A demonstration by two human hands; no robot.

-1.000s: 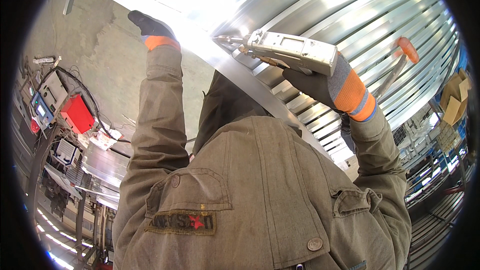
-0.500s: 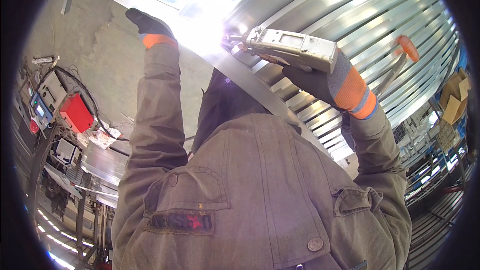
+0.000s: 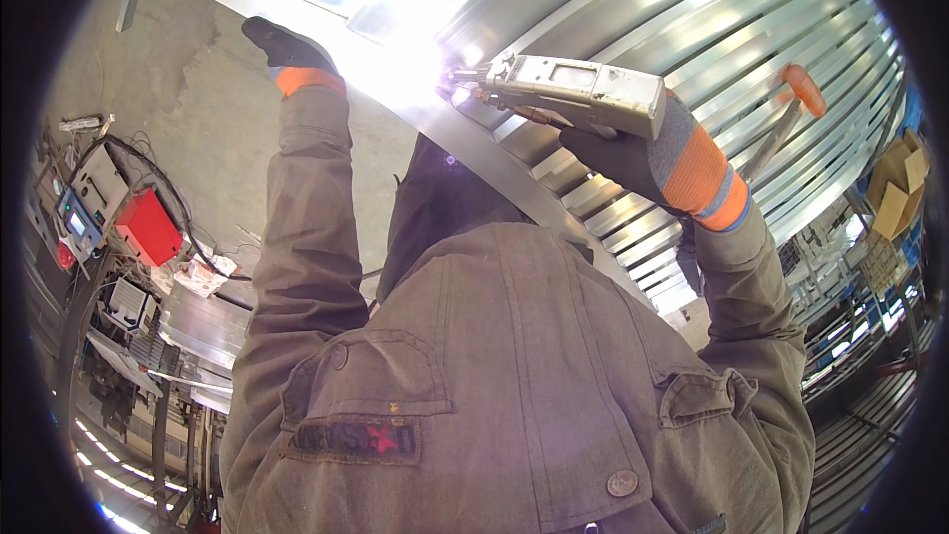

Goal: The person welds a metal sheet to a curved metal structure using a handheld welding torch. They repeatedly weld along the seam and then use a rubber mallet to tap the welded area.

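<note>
My right hand [image 3: 652, 163], in a dark glove with an orange and gray cuff, is wrapped around the back end of a silver tool [image 3: 583, 94]. The tool sits over the shiny slats [image 3: 712, 40], and its thin tip points left into a big white light [image 3: 410, 44] by the long metal strip [image 3: 479, 143]. The light is too bright for me to see if the tip touches. My left hand [image 3: 292, 49] is at the outer edge of that strip. I see only its back, so I can't tell if its fingers are apart or pinching.

A stick with an orange end [image 3: 803, 91] is on the slats, to the right. Past the strip is a gray floor [image 3: 183, 69], with a red box [image 3: 148, 227] at left. Far right, there's an open cardboard box [image 3: 898, 188].
</note>
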